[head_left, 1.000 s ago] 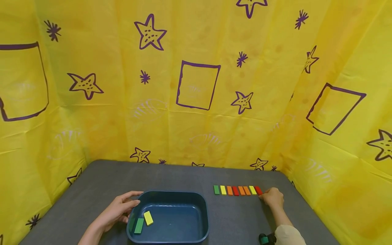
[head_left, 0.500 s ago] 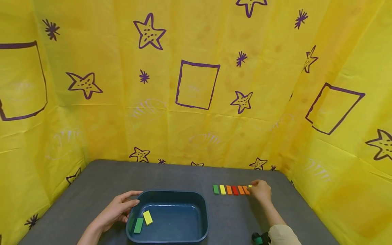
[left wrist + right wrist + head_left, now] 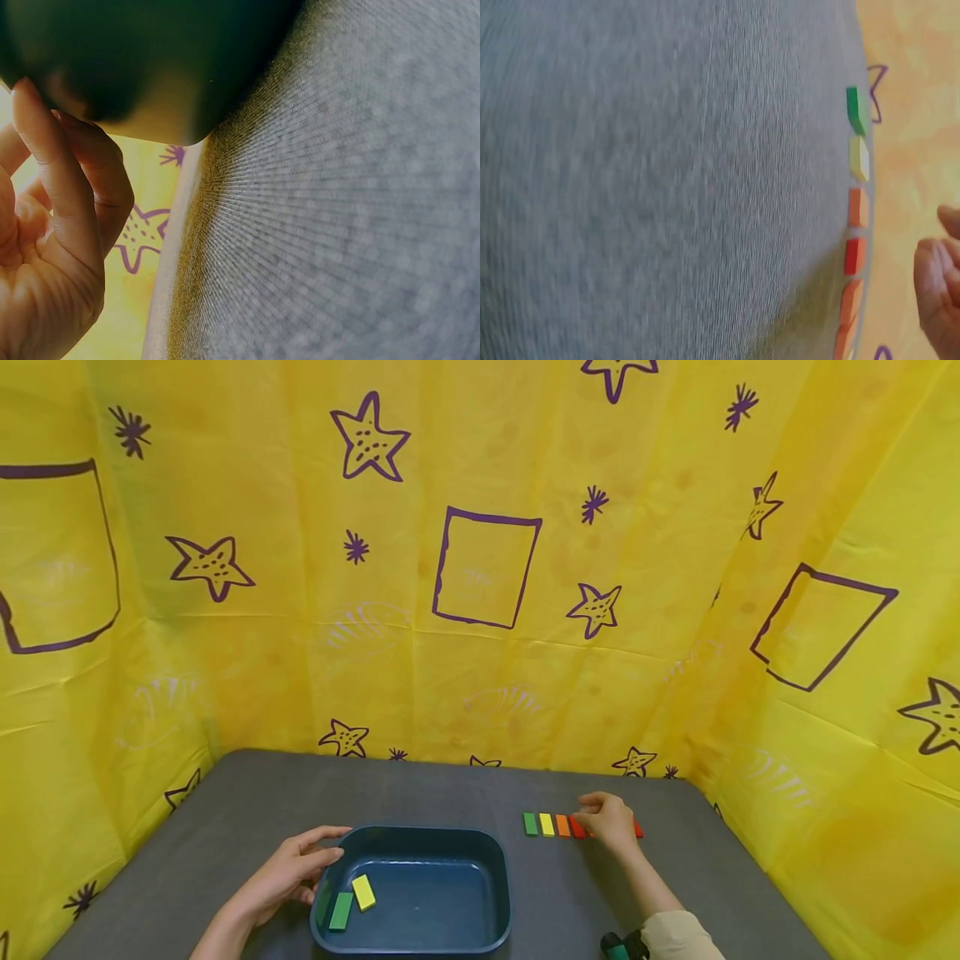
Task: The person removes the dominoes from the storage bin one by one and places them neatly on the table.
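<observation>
My left hand [image 3: 281,877] grips the dark blue plastic bin [image 3: 420,952] at its left rim, thumb over the edge and fingers along the outer wall. In the left wrist view, its fingertips [image 3: 26,97] meet the wall. Inside the bin lie a green block [image 3: 341,912] and a yellow block [image 3: 363,892]. My right hand [image 3: 611,827] hovers over a row of flat blocks, finger and thumb apart with nothing between them. The row shows a green block [image 3: 530,824], a yellow one [image 3: 547,825], an orange one [image 3: 562,826] and a red one [image 3: 577,827]; my hand hides several others.
Another red block [image 3: 638,828] shows at the row's right end. The dark grey tabletop [image 3: 420,789] runs back to a yellow curtain [image 3: 480,693] with purple stars, which also encloses both sides. A black strap device [image 3: 625,947] sits at my right wrist.
My right hand has moved leftward along the row, away from the red block at the right end, and lifted a little. The left hand and the bin have stayed put.
</observation>
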